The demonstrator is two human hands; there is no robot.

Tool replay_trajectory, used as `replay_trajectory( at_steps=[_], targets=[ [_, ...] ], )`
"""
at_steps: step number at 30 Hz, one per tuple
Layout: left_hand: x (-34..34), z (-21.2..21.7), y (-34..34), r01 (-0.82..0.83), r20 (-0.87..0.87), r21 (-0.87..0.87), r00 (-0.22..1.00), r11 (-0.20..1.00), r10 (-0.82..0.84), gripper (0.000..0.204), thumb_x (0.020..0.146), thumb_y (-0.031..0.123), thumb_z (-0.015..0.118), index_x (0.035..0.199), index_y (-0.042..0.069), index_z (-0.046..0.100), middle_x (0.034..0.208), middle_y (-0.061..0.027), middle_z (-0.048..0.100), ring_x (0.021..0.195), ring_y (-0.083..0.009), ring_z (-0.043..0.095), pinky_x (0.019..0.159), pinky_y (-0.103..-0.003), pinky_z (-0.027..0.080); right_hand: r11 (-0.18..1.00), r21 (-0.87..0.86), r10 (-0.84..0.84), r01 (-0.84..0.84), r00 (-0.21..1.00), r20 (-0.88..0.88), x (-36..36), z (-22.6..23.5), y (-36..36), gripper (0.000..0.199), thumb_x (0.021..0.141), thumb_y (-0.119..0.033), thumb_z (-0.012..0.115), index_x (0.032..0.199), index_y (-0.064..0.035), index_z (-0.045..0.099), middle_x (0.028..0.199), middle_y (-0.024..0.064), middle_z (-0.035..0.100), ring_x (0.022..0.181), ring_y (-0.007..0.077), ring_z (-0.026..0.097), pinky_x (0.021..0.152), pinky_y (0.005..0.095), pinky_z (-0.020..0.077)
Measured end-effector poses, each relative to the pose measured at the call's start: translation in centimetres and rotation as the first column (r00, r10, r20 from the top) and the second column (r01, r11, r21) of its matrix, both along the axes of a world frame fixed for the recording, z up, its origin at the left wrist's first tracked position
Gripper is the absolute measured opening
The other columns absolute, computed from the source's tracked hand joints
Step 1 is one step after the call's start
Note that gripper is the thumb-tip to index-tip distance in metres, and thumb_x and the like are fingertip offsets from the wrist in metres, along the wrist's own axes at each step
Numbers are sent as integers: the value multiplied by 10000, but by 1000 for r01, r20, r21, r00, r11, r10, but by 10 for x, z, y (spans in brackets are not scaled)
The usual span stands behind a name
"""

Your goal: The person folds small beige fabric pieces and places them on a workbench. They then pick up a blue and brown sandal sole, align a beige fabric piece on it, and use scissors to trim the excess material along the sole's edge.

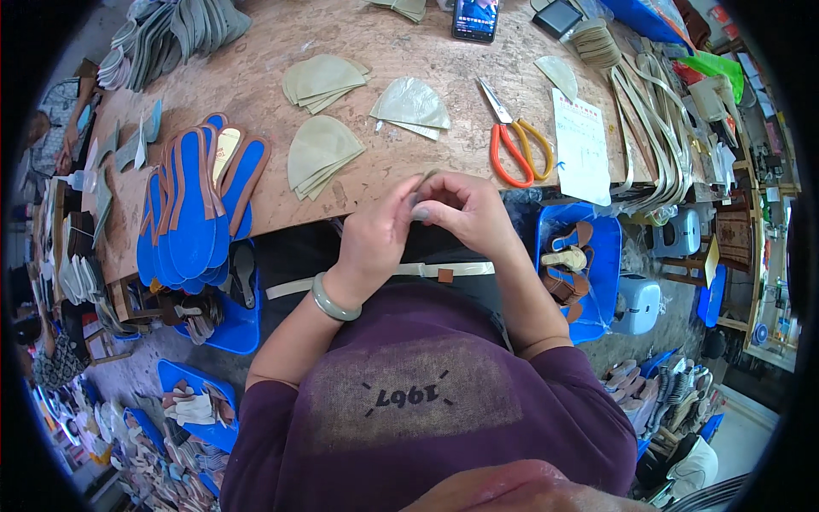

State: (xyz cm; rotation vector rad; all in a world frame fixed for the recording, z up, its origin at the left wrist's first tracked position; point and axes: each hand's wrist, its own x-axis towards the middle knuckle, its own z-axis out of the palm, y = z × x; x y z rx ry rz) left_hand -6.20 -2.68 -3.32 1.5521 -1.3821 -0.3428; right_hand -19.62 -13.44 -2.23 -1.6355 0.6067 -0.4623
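My left hand (375,235) and my right hand (465,209) meet at the near edge of the wooden table (375,183). Both pinch a small beige strap piece (424,179) between their fingertips. A pale green bangle (331,300) sits on my left wrist. A long beige strap (426,271) with a small brown tab lies across my lap below the hands.
Piles of beige fan-shaped leather pieces (320,149) lie on the table. Orange-handled scissors (516,145) and a white paper sheet (583,145) are to the right. Blue insoles (192,209) are stacked at left. Blue bins (589,264) with sandal parts flank my lap. A phone (475,19) lies at the far edge.
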Motion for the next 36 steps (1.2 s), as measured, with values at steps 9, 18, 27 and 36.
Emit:
replay_trajectory(
  at_steps=[9, 18, 27, 36],
  targets=[
    [8, 14, 7, 185, -303, 139, 943, 973, -136, 268, 993, 95, 506, 1241, 19, 574, 1028, -120, 690, 910, -192, 684, 782, -292, 528, 982, -175, -54, 78, 989, 137, 0, -6, 2, 157, 900, -101, 660, 787, 6, 637, 709, 27, 634, 611, 73, 583, 559, 214, 461],
    [-1, -5, 0, 104, -983, -25, 179, 994, -43, 308, 1016, 218, 500, 1220, -9, 539, 1056, -53, 642, 947, -106, 617, 838, -261, 497, 981, -19, -146, 191, 810, 568, 17, -34, 7, 166, 819, 7, 620, 674, -18, 542, 749, 87, 620, 634, 135, 547, 586, 259, 435],
    [-2, 10, 1, 120, -996, -84, 0, 989, -84, 277, 1021, 274, 493, 1137, 37, 577, 1007, -40, 634, 891, -117, 621, 789, -276, 523, 998, -45, -14, 52, 792, 611, 16, -18, 13, 246, 812, -48, 647, 622, -44, 492, 745, 113, 617, 617, 163, 572, 563, 278, 471],
    [-1, 9, 7, 82, -590, -136, 794, 987, -148, 296, 1023, 209, 483, 1209, 5, 591, 1215, -110, 630, 882, -92, 614, 786, -252, 504, 968, 176, 140, -179, 968, 210, -3, 4, 9, 228, 819, -178, 752, 792, -20, 589, 751, 60, 644, 725, 113, 643, 639, 282, 517]
  ],
)
